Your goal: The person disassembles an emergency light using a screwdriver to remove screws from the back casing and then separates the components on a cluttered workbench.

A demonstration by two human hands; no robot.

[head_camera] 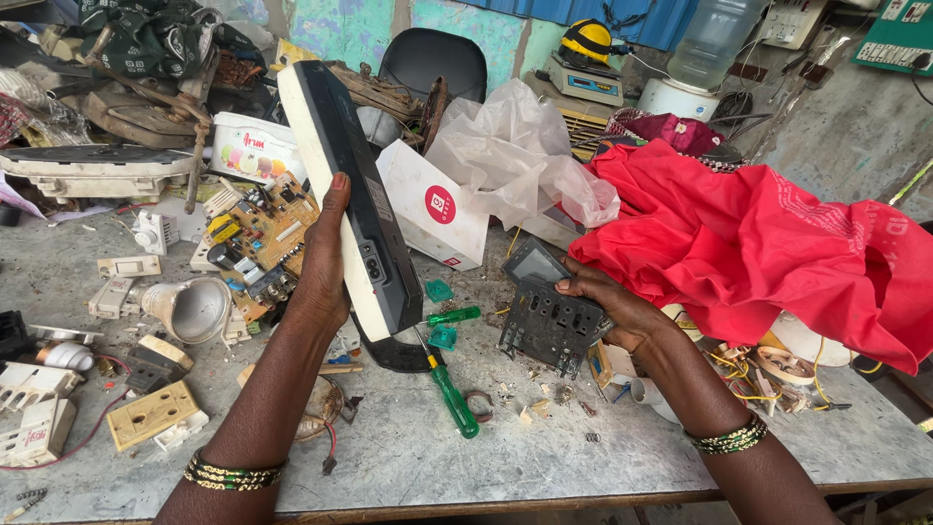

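**Two hands, two salvaged parts over a cluttered repair desk**

The left hand (321,277) grips a long, slim casing (352,194) of smooth plastic, cream on one face and dark grey on the other, held tilted above the middle of the desk (544,447); the thumb lies along its pale edge and a socket shows on the dark side. The right hand (617,309) closes around a dark, boxy plastic frame (549,316) pierced with rectangular slots, its lower edge resting on the desk just right of centre.

Between the hands, on the grey, dusty desk top, lies a screwdriver (450,389) with a translucent green handle, and a second, smaller green handle (455,315) sits just above it, close to the casing. Small chips and screws are scattered near the frame.

Toward the left edge of the desk sit a brown circuit board (260,238) crowded with components, a shiny metal cone-shaped reflector (192,309), and cream-coloured switch plates (151,415). A white cardboard box (428,204) with a red round mark leans behind the casing, beside a crumpled clear plastic bag (515,156). A rumpled red cloth (758,243) covers the right side of the desk, with tangled yellow wires (743,374) below it. Both wrists wear green and gold bangles (233,474).
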